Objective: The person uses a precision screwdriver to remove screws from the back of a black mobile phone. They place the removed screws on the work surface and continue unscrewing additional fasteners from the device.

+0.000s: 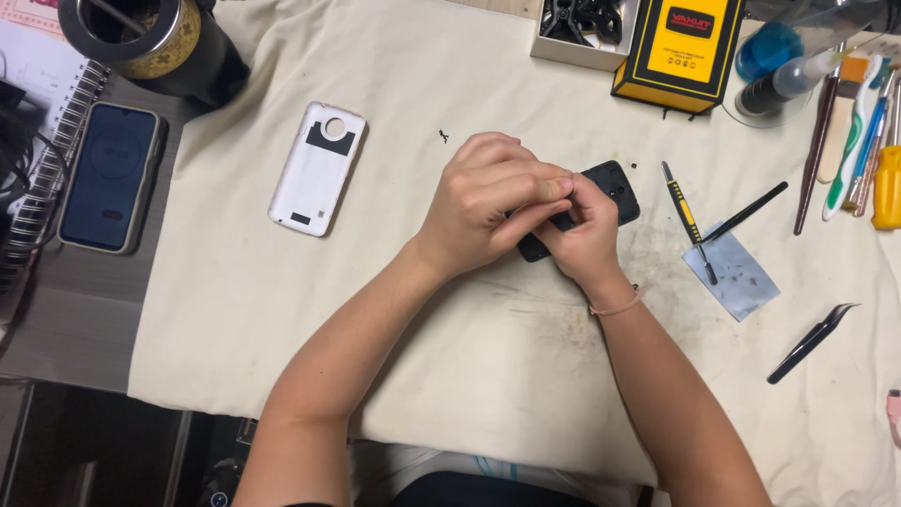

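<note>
Fingers (526, 188) of the left hand (483, 202) are curled tight, thumb and forefinger pinched together over the top of a black phone body (615, 183), which lies on the cloth just right of the frame's centre. Right hand (582, 235) comes up from below with its fingers folded closely against the same phone body, pressing on its near edge; whether a small part is caught between the fingertips cannot be told, since the hands cover most of it. Only the phone's upper right corner, with a camera opening, shows clear. A cream cloth (450, 357) covers the counter. Left of the hands, well apart, lies a white back cover (314, 169). To the right lie a yellow-handled screwdriver (685, 218) and black tweezers (812, 343).
</note>
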